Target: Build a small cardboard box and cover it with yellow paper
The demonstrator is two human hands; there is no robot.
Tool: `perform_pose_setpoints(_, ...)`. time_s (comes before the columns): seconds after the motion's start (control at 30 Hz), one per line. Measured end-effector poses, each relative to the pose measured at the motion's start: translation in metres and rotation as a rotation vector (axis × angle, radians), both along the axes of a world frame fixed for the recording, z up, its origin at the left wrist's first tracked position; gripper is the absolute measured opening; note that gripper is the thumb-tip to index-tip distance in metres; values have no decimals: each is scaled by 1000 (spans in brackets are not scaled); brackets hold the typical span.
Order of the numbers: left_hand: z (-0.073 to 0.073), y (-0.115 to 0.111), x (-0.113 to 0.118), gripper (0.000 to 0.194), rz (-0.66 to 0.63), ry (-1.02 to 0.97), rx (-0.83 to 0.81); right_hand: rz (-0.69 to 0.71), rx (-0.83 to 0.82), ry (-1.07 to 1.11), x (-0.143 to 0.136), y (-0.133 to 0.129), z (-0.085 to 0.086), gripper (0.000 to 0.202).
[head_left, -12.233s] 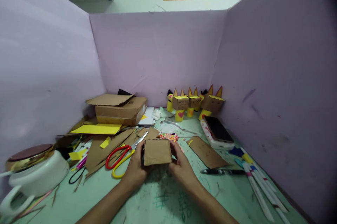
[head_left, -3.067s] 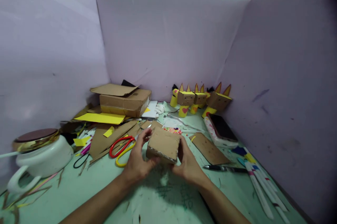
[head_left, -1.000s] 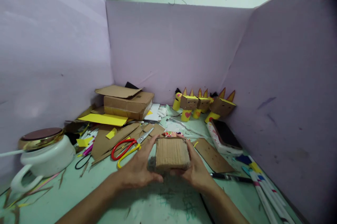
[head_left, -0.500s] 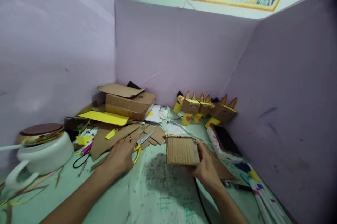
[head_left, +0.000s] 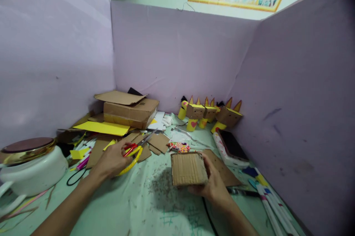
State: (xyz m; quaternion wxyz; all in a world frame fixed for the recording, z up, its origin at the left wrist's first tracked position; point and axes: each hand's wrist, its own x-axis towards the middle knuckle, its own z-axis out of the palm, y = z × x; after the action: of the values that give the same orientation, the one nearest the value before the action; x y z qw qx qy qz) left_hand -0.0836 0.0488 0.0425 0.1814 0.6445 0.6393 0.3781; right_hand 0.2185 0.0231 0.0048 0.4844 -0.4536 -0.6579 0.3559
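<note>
My left hand is closed round the red and yellow handles of a pair of scissors, whose metal blades point up and away over cardboard scraps. My right hand grips a small cardboard box by its right side, fingers behind and thumb underneath. The box is held above the green table cover, its ribbed face turned toward me. A colorful patterned item lies just behind the box.
Cardboard and yellow-paper figures stand at the back. A large carton and yellow sheet are at back left, a white lidded mug at left. A phone and markers lie right.
My left hand has lifted the scissors off the scraps, handles now in its fingers. My right hand holds the box slightly lower and nearer. The view has shifted a little to the right.
</note>
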Motion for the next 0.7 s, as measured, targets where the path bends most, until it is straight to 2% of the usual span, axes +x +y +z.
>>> perform_pose_setpoints(0.07, 11, -7, 9, 42, 38, 36, -130, 46, -30, 20, -1, -2, 4, 84)
perform_pose_setpoints(0.13, 15, -16, 18, 49, 36, 74, -133, 97, -58, 70, -2, -5, 7, 83)
perform_pose_setpoints(0.2, 7, -21, 24, 47, -30, 136, -15, 125, -81, 121, -2, -6, 9, 83)
perform_pose_setpoints(0.27, -6, -24, 27, 41, -164, 226, 94, 111, -90, 135, -1, -7, 10, 84)
perform_pose_setpoints(0.37, -20, -26, 30, 36, -337, 303, 129, 66, -78, 97, 4, -6, 9, 86)
perform_pose_setpoints(0.5, -12, -37, 34, 32, -396, 355, 68, 30, -11, 78, 10, -4, 11, 83)
perform_pose_setpoints(0.57, -8, -42, 37, 35, -427, 402, 109, 25, 13, 82, 12, -4, 13, 82)
perform_pose_setpoints(0.63, -10, -44, 39, 43, -453, 448, 190, 21, 11, 75, 13, -4, 14, 83)
perform_pose_setpoints(0.7, -17, -41, 39, 41, -450, 453, 269, 2, 7, 61, 13, -5, 15, 83)
